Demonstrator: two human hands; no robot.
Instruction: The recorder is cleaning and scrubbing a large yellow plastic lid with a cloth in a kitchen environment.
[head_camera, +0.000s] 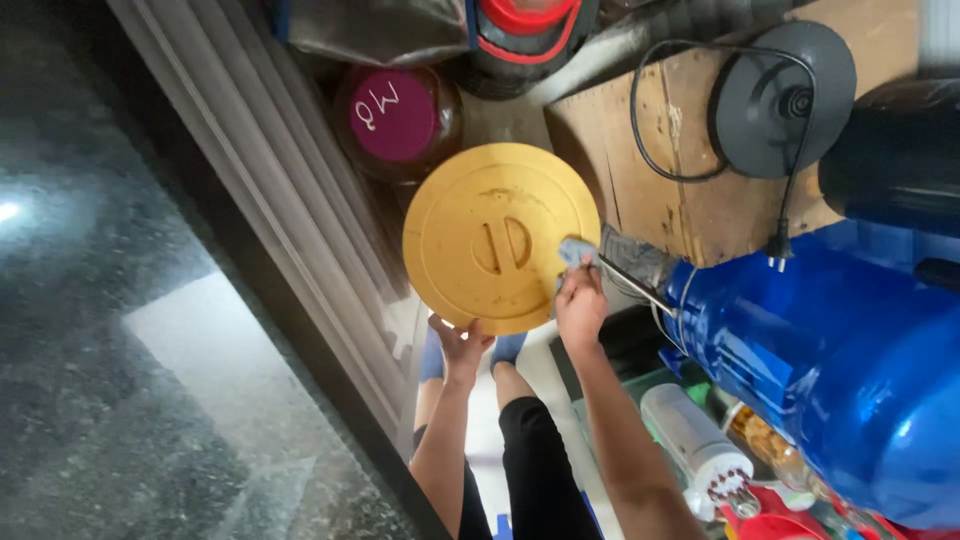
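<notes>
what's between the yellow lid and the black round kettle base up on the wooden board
In the head view, a corner of the wooden board and a loop of black power cord lie between the yellow lid and the black kettle base.

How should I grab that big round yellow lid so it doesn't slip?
Grip the big round yellow plastic lid at its thin rim, from the near edge, as the left hand does. It is wide and flat; the two raised bars in the middle look too shallow to grip.

Probably home storeroom: kettle base (782, 98), jars (394, 115).
</notes>
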